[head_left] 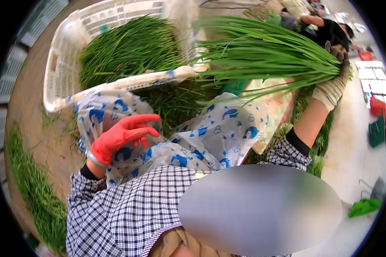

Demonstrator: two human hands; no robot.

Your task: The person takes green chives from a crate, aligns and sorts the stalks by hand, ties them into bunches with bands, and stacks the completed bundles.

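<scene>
Along the left edge, pale crates [13, 62] stand in a row beside the brown floor [51, 145]. At the upper right is another person [330, 34] in dark clothes. At the far right there is a red object [377, 106], with a dark green item [376, 132] just below, and lower, a bright green object [364, 207] on the pale floor [343, 145].

A bunch of long green leaves [270, 53] spreads nearly level from the right hand [341, 73], gathered at one end, slender tips fanning loosely.
</scene>
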